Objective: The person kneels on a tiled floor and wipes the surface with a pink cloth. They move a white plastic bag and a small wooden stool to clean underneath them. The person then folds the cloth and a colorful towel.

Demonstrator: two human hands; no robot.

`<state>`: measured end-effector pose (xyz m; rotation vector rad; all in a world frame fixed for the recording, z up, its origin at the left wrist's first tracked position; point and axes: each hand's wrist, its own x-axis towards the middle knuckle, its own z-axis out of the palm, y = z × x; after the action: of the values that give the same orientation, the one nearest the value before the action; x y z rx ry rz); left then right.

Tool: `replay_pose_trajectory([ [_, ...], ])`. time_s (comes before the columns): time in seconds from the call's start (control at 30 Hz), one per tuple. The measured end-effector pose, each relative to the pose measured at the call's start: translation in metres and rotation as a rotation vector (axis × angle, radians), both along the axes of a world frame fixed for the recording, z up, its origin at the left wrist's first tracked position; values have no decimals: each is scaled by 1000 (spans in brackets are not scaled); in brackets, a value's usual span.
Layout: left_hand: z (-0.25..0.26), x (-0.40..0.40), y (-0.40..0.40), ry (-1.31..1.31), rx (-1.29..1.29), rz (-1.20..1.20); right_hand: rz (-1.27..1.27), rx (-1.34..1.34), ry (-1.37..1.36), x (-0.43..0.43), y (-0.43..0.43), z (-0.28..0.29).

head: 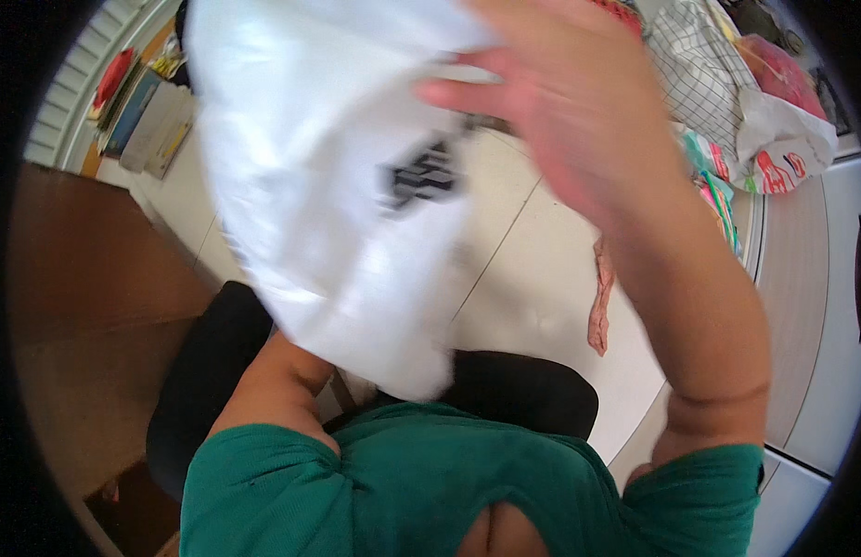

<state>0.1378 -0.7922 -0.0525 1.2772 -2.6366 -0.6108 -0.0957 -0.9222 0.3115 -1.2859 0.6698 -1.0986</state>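
A large white bag, seemingly plastic, [298, 174] with a blurred black print hangs in front of me, over the upper left and middle of the view. My right hand [542, 90] is raised at the bag's upper right edge, blurred, its thumb and a finger stretched towards the bag; whether it grips the bag cannot be told. The bag hides my left hand; only the left arm [284, 376] shows below it. My bent legs in black [521, 390] are beneath the bag.
Brown wooden furniture [110, 250] stands at the left. Books or folders [142, 125] lie at the upper left. A checked cloth [695, 69] and a printed white plastic bag [785, 139] are piled at the upper right. A pinkish strip [599, 299] lies on the tiled floor [542, 278].
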Motion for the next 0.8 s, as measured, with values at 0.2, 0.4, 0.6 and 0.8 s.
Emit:
replay_pose_trajectory([
  [0.2, 7, -5, -25, -141, 85, -2, -253, -336, 74, 76, -72, -53],
  [0.4, 0, 2, -91, -201, -20, 122, -122, 83, 243, -9, -29, -166],
  [0.6, -9, 6, -173, -366, -140, 196, -1195, -249, 1204, -290, 73, -292],
  [0.8, -18, -20, -192, -304, -146, 312, -1554, 175, 1531, -465, 120, -308],
])
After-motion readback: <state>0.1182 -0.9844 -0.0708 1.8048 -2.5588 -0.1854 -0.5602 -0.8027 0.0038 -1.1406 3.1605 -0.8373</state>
